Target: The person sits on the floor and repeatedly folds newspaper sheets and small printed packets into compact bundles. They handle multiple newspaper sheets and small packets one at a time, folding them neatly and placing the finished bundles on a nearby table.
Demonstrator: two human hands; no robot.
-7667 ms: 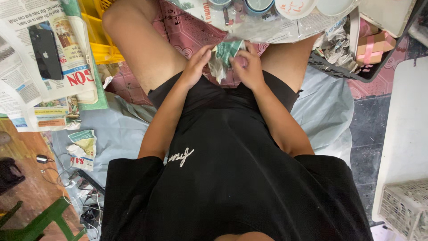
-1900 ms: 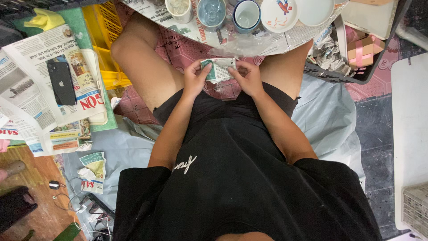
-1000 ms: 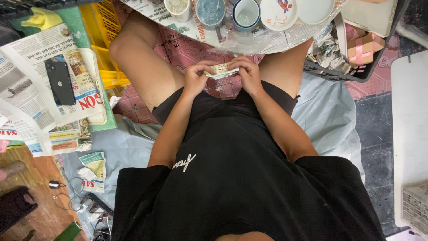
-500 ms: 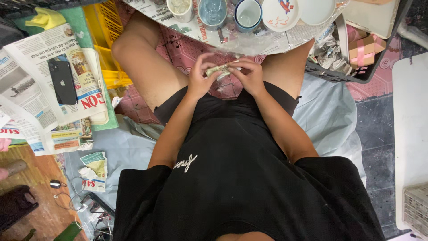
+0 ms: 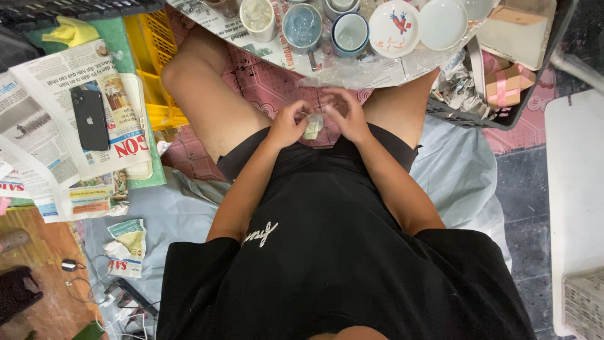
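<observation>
Head view, looking straight down over a seated person in black shirt and shorts. Left hand (image 5: 286,124) and right hand (image 5: 345,116) brought together between the bare knees, fingers curled in around a small folded scrap of paper (image 5: 311,128), pale with green tints; only a sliver visible between the thumbs, so shape and print impossible to make out. Both hands closed in a pinch on that scrap, fingertips largely hidden behind the knuckles.

Just beyond the hands, a crumpled sheet of clear plastic (image 5: 352,74), partly overlapping a newspaper-covered surface (image 5: 277,53). On that surface, cut off by the top edge: a row of cups, including a blue-grey cup (image 5: 302,26), and a white saucer with red and blue marks (image 5: 394,28).

At far left, a black phone (image 5: 90,118) lying on spread newspapers (image 5: 50,132), beside a yellow crate (image 5: 151,69). At upper right, a dark tray holding a small box tied with pink ribbon (image 5: 503,85). Lower left, a crushed paper packet (image 5: 126,245) on grey cloth, cables near it too tangled to separate.
</observation>
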